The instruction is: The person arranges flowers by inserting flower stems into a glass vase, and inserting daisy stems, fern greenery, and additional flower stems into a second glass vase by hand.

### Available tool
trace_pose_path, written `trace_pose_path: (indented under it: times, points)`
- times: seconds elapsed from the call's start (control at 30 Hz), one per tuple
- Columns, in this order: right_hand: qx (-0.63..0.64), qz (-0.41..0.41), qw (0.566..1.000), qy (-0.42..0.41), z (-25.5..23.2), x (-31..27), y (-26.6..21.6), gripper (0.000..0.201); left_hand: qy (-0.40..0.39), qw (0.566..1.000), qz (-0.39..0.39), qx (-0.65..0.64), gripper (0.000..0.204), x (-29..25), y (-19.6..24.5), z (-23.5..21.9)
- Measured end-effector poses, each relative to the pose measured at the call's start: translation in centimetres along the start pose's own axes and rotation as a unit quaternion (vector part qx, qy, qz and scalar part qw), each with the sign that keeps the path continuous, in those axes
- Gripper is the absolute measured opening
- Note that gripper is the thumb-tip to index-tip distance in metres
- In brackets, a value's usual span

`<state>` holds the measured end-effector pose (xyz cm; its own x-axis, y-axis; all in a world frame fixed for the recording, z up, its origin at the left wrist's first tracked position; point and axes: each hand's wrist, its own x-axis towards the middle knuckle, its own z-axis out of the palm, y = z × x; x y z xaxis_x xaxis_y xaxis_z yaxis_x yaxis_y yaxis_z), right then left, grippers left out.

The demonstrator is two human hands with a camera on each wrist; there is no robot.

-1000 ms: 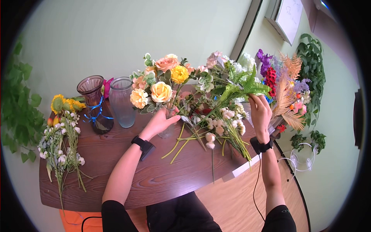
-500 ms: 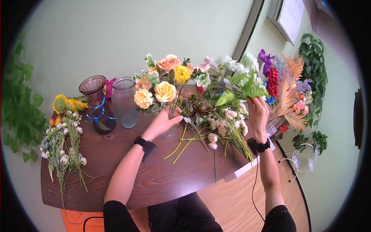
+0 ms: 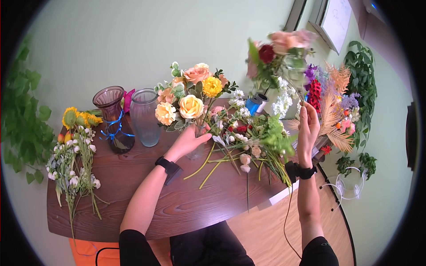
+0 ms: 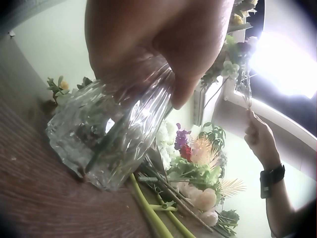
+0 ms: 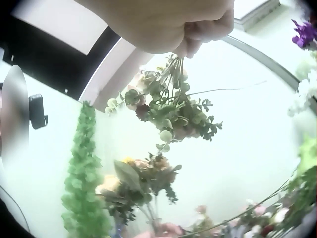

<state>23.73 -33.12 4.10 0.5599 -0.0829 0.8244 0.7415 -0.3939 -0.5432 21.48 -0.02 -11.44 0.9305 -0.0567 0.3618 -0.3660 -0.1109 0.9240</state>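
Glass vase (image 4: 104, 136) w/ blooms (image 3: 191, 104), L hand (image 3: 188, 140) gripping it, pink bunch (image 5: 176, 109), R hand (image 3: 309, 127) pinching stems (image 3: 302, 96)

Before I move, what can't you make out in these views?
- Raised bunch: head view, petals blurred.
- Where its stems are held: right wrist view, hidden by the right grip.
- Held vase, neck: left wrist view, hidden behind the left grip.
- Board: head view, top cut off by frame edge.
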Motion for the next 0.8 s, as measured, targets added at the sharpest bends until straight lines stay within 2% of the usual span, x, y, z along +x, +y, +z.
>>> trace_pose_path:
  times: [0.03,0.1,0.17,0.23,0.3,0.33,0.4,0.47,0.5,0.57,0.63,0.73,0.77,0.8]
  points:
    - [0.000,0.000,1.000,0.000,0.2,-0.3,-0.2,0.027,-0.004,1.000,-0.007,-0.001,0.033,0.1,-0.2,0.0]
    - [0.117,0.074,0.989,-0.045,0.7,-0.9,-0.4,0.028,0.002,1.000,-0.004,-0.003,0.033,0.2,-0.6,0.1]
    - [0.084,0.031,0.991,-0.098,2.7,-1.9,-2.4,0.021,0.009,1.000,-0.001,-0.004,0.032,0.2,-0.6,0.1]
    - [0.127,0.082,0.972,-0.181,4.2,-2.8,-3.8,0.021,0.000,1.000,-0.010,-0.003,0.032,0.1,-0.2,0.1]
    - [0.201,0.170,0.941,-0.210,5.8,-3.4,-4.2,0.022,-0.009,1.000,-0.016,0.025,0.031,0.2,0.0,-0.1]
    - [0.220,0.181,0.934,-0.217,6.6,-3.4,-5.2,0.021,-0.017,0.998,-0.022,0.052,0.030,0.2,0.1,-0.2]
    - [0.295,0.193,0.918,-0.184,8.5,-4.0,-6.1,0.019,-0.013,0.999,-0.018,0.041,0.031,0.1,0.5,-0.1]
    - [0.397,0.193,0.879,-0.180,10.1,-4.1,-6.8,0.017,-0.007,0.999,-0.015,0.031,0.033,-0.3,1.1,0.0]
    - [0.402,0.192,0.877,-0.182,11.1,-4.2,-6.5,0.017,-0.002,0.999,-0.019,0.047,0.033,-0.5,1.7,0.0]
    - [0.474,0.197,0.850,-0.114,13.1,-4.1,-6.4,0.018,0.007,0.997,-0.026,0.067,0.034,-0.6,2.0,-0.1]
    - [0.496,0.184,0.842,-0.101,14.1,-3.2,-7.2,0.018,0.011,0.997,-0.009,0.069,0.035,-0.7,1.8,0.0]
    - [0.394,0.168,0.860,-0.276,13.4,-0.9,-7.8,0.013,0.019,0.997,0.018,0.077,0.038,-0.4,0.8,0.0]
    - [0.415,0.168,0.848,-0.282,13.5,-0.6,-7.8,0.015,0.024,0.997,0.027,0.070,0.038,-0.3,0.4,0.1]
    - [0.384,0.168,0.847,-0.326,13.2,0.0,-7.6,0.015,0.032,0.996,0.033,0.079,0.038,-0.3,0.3,0.2]
